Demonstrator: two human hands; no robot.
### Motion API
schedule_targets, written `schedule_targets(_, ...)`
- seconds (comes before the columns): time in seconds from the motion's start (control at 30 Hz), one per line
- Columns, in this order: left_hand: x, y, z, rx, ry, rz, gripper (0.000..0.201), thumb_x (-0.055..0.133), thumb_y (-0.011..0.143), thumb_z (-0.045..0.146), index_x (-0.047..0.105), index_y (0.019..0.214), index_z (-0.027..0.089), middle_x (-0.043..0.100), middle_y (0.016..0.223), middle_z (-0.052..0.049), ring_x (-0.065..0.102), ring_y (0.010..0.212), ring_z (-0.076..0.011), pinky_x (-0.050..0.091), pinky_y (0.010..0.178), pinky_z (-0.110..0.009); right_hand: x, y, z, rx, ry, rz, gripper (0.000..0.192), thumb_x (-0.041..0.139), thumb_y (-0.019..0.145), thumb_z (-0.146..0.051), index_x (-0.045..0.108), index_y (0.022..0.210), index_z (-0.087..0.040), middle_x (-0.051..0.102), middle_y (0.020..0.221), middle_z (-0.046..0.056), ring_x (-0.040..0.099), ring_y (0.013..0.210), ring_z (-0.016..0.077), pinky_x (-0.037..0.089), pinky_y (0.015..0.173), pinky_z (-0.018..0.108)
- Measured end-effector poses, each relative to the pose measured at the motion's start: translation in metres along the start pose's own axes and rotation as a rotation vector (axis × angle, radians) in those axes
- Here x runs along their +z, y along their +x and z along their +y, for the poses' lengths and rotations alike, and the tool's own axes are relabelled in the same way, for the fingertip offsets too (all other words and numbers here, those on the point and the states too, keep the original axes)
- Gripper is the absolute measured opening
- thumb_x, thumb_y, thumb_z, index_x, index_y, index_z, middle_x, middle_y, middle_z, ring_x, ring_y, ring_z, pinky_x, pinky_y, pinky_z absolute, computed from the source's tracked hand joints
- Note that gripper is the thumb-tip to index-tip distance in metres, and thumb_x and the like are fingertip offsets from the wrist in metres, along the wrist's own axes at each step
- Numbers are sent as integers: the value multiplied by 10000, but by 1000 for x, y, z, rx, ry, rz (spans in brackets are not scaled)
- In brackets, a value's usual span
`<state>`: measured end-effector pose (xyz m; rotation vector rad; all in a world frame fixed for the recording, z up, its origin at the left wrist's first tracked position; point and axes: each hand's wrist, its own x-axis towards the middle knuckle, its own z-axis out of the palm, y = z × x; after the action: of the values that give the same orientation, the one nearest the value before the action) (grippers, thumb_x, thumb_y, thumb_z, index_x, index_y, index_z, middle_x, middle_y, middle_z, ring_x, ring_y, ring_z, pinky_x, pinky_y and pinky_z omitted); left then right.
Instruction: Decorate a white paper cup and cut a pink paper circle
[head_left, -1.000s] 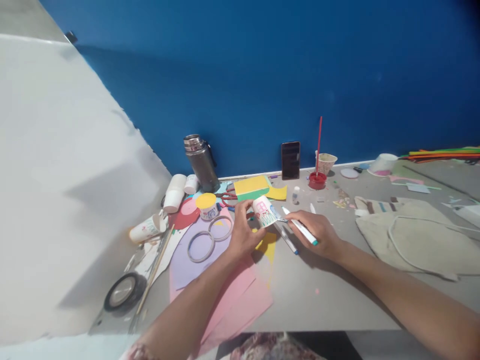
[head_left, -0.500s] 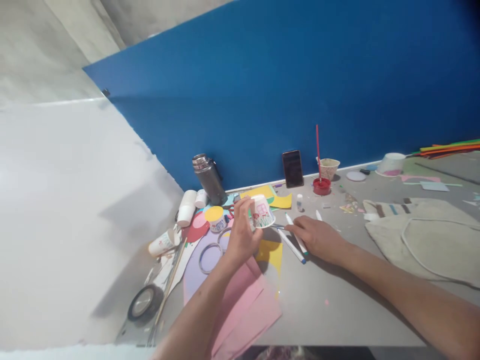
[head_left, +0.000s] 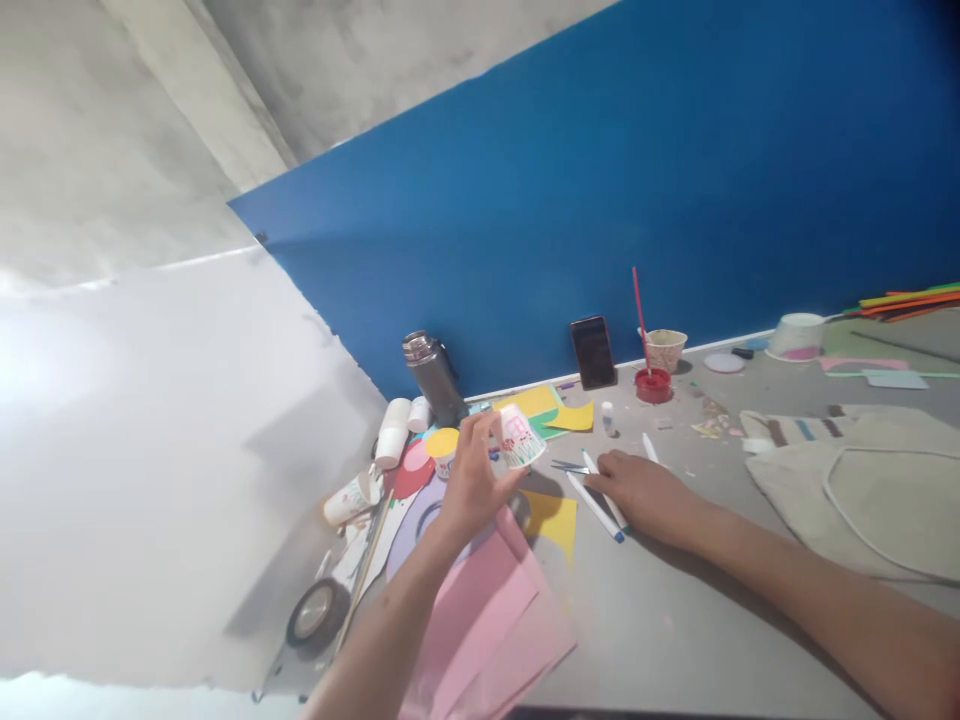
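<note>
My left hand [head_left: 476, 470] is closed around a small white paper cup [head_left: 523, 440], held tilted above the table. The cup bears a pink window, red flowers and green grass drawn on its side. My right hand [head_left: 637, 492] rests low over the table, its fingers closed at the handle end of the scissors [head_left: 571, 467]. Their slightly parted blades point left; the handles are hidden. Beside that hand lie a blue-tipped marker [head_left: 596, 508] and another white marker [head_left: 604, 488], partly under the fingers. Pink paper sheets [head_left: 480, 630] and yellow paper [head_left: 555, 518] lie below the cup.
A dark flask [head_left: 435, 378], white paper cups [head_left: 394, 432] and a black tape roll [head_left: 316, 612] stand or lie at left. At the back are a phone [head_left: 592, 352], a red paint pot [head_left: 652, 386] and a patterned cup [head_left: 665, 350]. A cloth bag [head_left: 795, 480] lies right.
My view has tilted up and shifted left. The cup in my left hand has moved slightly left and tilted more. My right hand stays near the scissors, whose two blades show more clearly now.
</note>
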<state>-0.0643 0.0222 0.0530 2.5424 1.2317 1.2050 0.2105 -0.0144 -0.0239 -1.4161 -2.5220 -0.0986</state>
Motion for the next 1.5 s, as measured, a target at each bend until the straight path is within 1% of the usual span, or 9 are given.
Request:
schedule_targets(0.17, -8, -12, -17, -33, 68, 41, 717, 830, 813, 186, 461, 1422, 264, 527, 1382, -129, 562, 1340, -332, 512, 1109, -516, 8, -3, 1, -16, 6, 15, 434, 531, 941, -5, 745, 1231, -248, 686, 1021, 102, 655, 924, 253, 400, 727, 321)
schedule_targets(0.4, -24, -23, -33, -152, -3, 162, 706, 864, 806, 302, 488, 1404, 280, 533, 1376, -113, 578, 1290, -319, 545, 1076, -506, 20, -8, 2, -15, 93, 52, 471, 510, 898, 48, 759, 1157, -256, 691, 995, 89, 675, 894, 250, 422, 730, 318)
schedule_targets(0.73, -30, -35, -44, -162, 10, 293, 682, 750, 819, 140, 490, 1434, 282, 533, 1446, -125, 533, 1403, -327, 535, 1125, -530, 35, -14, 10, -60, 37, 50, 614, 511, 840, 66, 748, 1283, -287, 739, 1069, 104, 739, 942, 249, 582, 768, 309)
schedule_targets(0.83, -33, -38, -46, -299, -160, 281, 691, 779, 811, 182, 495, 1433, 280, 534, 1456, -124, 559, 1384, -330, 562, 1093, -507, 36, -15, 12, -76, 41, 73, 644, 497, 808, 72, 762, 1272, -287, 754, 1074, 108, 756, 952, 257, 617, 772, 315)
schedule_targets(0.93, -35, -42, -48, -421, -286, 318, 723, 815, 800, 224, 486, 1441, 286, 508, 1500, -130, 569, 1379, -335, 564, 1085, -503, 39, -17, 15, -87, 47, 91, 619, 494, 817, 42, 778, 1256, -290, 766, 1062, 109, 769, 925, 256, 640, 760, 314)
schedule_targets(1.13, -37, -50, -48, -490, -323, 384, 727, 848, 760, 213, 528, 1407, 295, 516, 1488, -114, 530, 1430, -346, 510, 1141, -524, 49, -23, 23, -81, 57, 119, 592, 467, 885, -23, 777, 1309, -297, 778, 1151, 122, 784, 980, 259, 666, 802, 323)
schedule_targets(1.23, -37, -50, -49, -555, -414, 450, 725, 891, 716, 221, 569, 1363, 280, 531, 1484, -111, 513, 1446, -349, 488, 1161, -510, 53, -26, 26, -82, 68, 94, 667, 449, 854, 10, 764, 1343, -314, 776, 1176, 112, 779, 1019, 253, 669, 837, 331)
schedule_targets(1.3, -38, -48, -49, -609, -553, 465, 742, 918, 682, 221, 587, 1343, 270, 550, 1482, -113, 519, 1440, -347, 498, 1143, -484, 56, -27, 28, -84, 72, 84, 713, 439, 822, 34, 762, 1352, -316, 774, 1197, 112, 775, 1040, 252, 670, 858, 338)
schedule_targets(1.5, -42, -48, -44, -784, -1235, 405, 820, 942, 585, 184, 620, 1337, 237, 681, 1364, -102, 623, 1335, -321, 544, 1054, -398, 63, -30, 32, -74, 85, 62, 654, 446, 871, -10, 763, 1357, -311, 776, 1234, 115, 772, 1060, 261, 675, 853, 352)
